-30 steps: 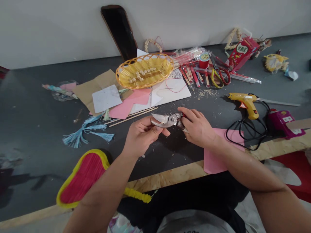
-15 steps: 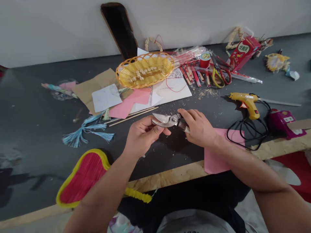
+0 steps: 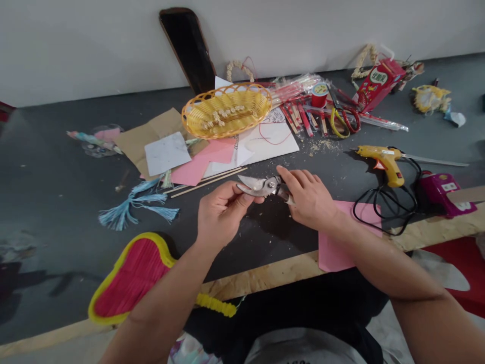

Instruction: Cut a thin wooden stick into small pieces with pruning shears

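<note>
My right hand (image 3: 310,198) is wrapped round the handles of metal pruning shears (image 3: 261,186), whose blades point left and stand apart. At the blade end, my left hand (image 3: 222,210) has its thumb and fingers pinched together; anything between them is too small to make out. Behind the hands lie thin wooden sticks (image 3: 206,183) on the dark table. A yellow wicker basket (image 3: 193,126) with small pale beaded pieces (image 3: 223,115) in it stands further back. Small crumbs are scattered near the shears.
A yellow glue gun (image 3: 384,161), its black cord and a purple box (image 3: 441,193) are on the right. Scissors (image 3: 341,124) and a red drink carton (image 3: 379,83) stand behind. A red-and-yellow fan shape (image 3: 132,275) and blue tassels (image 3: 131,207) lie left.
The fingers of my left hand have shifted slightly near the blades, and my right index finger sits a little higher. The shears have barely moved.
</note>
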